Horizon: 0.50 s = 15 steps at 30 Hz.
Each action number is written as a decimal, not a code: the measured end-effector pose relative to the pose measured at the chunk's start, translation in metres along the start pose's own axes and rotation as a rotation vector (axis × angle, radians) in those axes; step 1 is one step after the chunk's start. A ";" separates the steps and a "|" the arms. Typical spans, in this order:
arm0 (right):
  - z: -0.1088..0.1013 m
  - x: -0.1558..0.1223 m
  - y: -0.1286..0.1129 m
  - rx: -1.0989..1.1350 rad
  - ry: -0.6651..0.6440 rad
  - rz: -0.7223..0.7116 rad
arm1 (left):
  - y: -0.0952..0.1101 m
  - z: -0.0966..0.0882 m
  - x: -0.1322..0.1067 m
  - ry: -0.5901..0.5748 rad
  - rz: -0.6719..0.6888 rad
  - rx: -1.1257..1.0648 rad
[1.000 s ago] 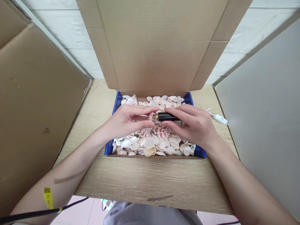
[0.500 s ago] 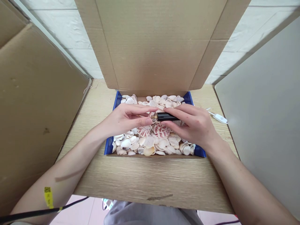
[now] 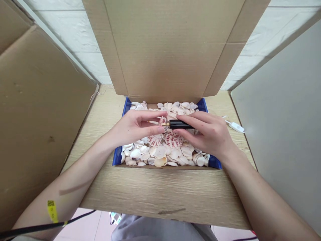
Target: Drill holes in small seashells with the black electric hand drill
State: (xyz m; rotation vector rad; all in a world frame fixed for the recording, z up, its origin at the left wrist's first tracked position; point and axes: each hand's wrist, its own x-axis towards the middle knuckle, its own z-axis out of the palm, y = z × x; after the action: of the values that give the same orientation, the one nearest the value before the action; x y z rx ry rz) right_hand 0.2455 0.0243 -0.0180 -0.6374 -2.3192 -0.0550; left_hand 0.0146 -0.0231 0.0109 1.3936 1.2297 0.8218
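Note:
In the head view my right hand (image 3: 208,129) grips a small black hand drill (image 3: 179,124) lying sideways, its brass tip pointing left. Opposite it, my left hand (image 3: 135,127) pinches a reddish scallop shell (image 3: 161,121) edge-on between thumb and fingers. The drill's tip meets the shell or sits right against it; the exact contact is too small to make out. Both hands are above an open cardboard box with blue side walls (image 3: 117,156), filled with shells. Two red-and-white scallop shells, one larger (image 3: 174,139) and one smaller (image 3: 154,140), lie beneath the hands among pale shells (image 3: 160,152).
The box lid (image 3: 163,50) stands upright at the back. A brown cardboard panel (image 3: 45,100) is on the left and a grey panel (image 3: 281,117) on the right. A white inline switch (image 3: 236,127) with cable lies on the wooden table (image 3: 155,190). A black cable (image 3: 77,218) crosses at lower left.
The left fingers have shifted slightly, and more of the pinched shell and the brass tip shows between the hands. The drill stays in the right hand; the whole view has shifted a little.

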 end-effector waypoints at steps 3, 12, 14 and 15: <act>0.001 -0.001 0.000 -0.003 0.003 0.001 | -0.001 0.000 0.000 0.008 -0.020 -0.050; 0.001 -0.001 0.000 0.004 0.022 -0.002 | -0.004 0.000 0.000 -0.006 0.013 -0.080; 0.001 -0.001 0.000 0.000 0.016 0.007 | -0.005 -0.001 0.000 -0.022 0.038 -0.055; 0.001 0.000 0.000 0.002 0.010 0.005 | -0.005 -0.001 0.000 -0.031 0.053 -0.035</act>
State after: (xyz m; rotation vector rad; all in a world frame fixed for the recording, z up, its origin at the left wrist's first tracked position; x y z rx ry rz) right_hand 0.2451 0.0239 -0.0187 -0.6406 -2.3076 -0.0530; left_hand 0.0125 -0.0229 0.0058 1.4103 1.1539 0.8518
